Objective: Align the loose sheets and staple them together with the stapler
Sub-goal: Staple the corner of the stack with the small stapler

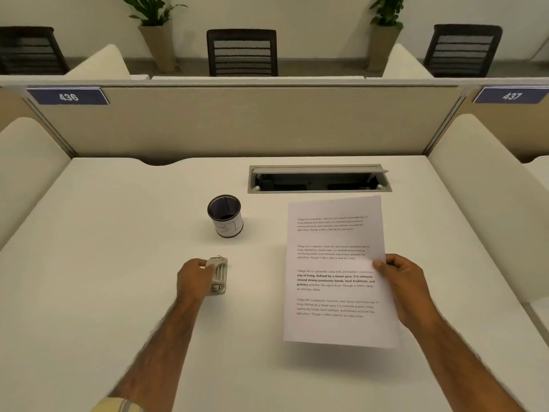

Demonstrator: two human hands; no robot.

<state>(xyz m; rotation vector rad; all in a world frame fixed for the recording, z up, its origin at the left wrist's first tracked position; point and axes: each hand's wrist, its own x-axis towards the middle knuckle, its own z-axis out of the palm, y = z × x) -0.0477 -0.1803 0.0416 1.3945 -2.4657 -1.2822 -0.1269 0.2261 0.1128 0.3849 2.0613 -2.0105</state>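
A stack of white printed sheets [335, 272] is held a little above the white desk [118, 263], right of centre, edges lined up. My right hand [404, 289] grips the stack at its right edge, thumb on top. A small beige and metal stapler [219, 276] lies on the desk left of the sheets. My left hand [193, 282] is closed around the stapler's left side, fingers on its near end.
A black mesh pen cup [225, 215] with a white label stands behind the stapler. An open cable hatch [319, 179] is set into the desk at the back. A beige partition [252, 123] closes the far side; padded dividers flank the desk.
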